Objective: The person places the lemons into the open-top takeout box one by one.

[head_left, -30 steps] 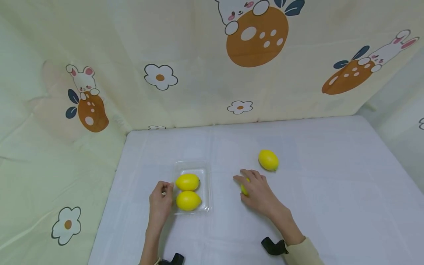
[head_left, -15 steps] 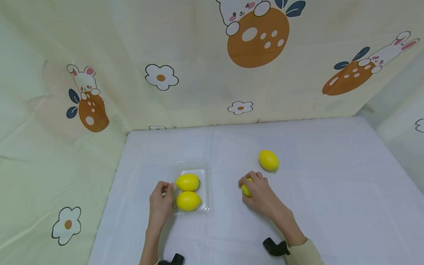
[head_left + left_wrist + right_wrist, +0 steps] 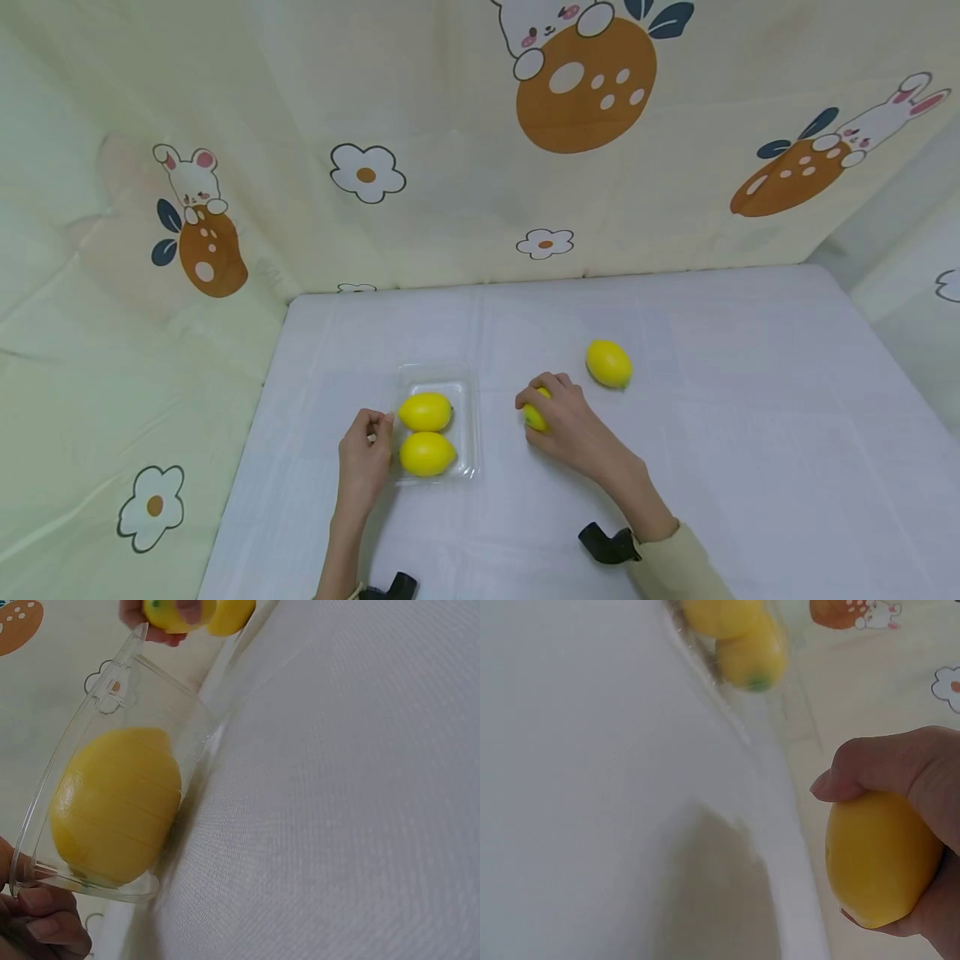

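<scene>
A clear plastic tray (image 3: 462,392) stands on the table, with two yellow lemons lying one in front of the other along its left side. My left hand (image 3: 364,458) pinches the tray's left rim between thumb and fingers, as the left wrist view shows close up. To the right of the tray, my right hand (image 3: 570,425) grips a lemon (image 3: 881,859) with the thumb on one side and fingers on the other. In the right wrist view this lemon is raised over the cloth, its shadow below. Another lemon (image 3: 609,363) lies on the table beyond the right hand.
A white cloth (image 3: 735,417) covers the table. Pale curtains (image 3: 442,100) printed with rabbits and flowers rise behind it and at the sides. Black wrist-camera mounts (image 3: 609,543) sit at both wrists.
My right hand has closed its fingers round the lemon, lifted it and carried it left and slightly away, towards the tray. The left hand and the tray have stayed put.
</scene>
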The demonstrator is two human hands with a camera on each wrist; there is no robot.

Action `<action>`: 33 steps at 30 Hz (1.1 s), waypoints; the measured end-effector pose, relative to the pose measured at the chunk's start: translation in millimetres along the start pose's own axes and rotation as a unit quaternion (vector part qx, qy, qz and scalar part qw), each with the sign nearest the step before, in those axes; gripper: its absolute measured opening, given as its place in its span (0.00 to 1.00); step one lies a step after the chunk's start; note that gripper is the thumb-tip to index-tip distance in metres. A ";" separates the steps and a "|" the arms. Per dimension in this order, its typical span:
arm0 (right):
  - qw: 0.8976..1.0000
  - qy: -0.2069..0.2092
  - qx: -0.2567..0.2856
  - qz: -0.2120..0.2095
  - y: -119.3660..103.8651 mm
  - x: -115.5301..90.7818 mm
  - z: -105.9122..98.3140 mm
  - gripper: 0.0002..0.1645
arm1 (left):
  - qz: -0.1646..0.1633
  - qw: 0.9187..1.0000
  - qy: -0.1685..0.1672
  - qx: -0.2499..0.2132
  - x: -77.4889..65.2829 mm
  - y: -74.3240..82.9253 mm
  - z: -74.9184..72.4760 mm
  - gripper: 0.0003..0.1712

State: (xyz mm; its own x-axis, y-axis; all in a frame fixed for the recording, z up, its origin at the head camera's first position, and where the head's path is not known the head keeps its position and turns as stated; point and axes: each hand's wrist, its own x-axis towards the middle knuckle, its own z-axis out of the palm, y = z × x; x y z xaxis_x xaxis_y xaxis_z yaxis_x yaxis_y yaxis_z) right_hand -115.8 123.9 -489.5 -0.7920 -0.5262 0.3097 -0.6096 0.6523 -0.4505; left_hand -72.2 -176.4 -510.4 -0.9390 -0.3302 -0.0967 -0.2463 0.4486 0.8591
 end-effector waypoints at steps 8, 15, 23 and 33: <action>1.000 -0.003 0.005 -0.030 -18.5 26.2 3.9 0.15 | -0.004 1.000 -0.002 0.000 2.3 -2.0 -3.4 0.10; 0.999 -0.007 0.029 -0.043 -34.3 52.3 10.2 0.16 | 0.012 1.000 0.001 0.002 6.6 -1.3 -5.6 0.10; 0.996 -0.032 0.068 -0.051 -47.7 82.4 29.2 0.15 | 0.007 1.000 0.002 -0.007 7.5 -3.2 -3.8 0.10; 0.996 -0.020 0.063 -0.065 -47.0 101.3 56.3 0.17 | 0.006 1.000 0.003 -0.015 4.1 -5.1 0.3 0.09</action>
State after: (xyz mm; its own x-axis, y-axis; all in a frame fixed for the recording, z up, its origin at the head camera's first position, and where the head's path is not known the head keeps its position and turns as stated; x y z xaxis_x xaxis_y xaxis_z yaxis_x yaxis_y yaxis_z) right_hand -165.4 9.2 -484.1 -0.7025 -0.6252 0.3401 -0.6962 0.5046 -0.5106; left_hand -74.9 -179.7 -515.4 -0.9402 -0.3305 -0.0825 -0.2272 0.4281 0.8747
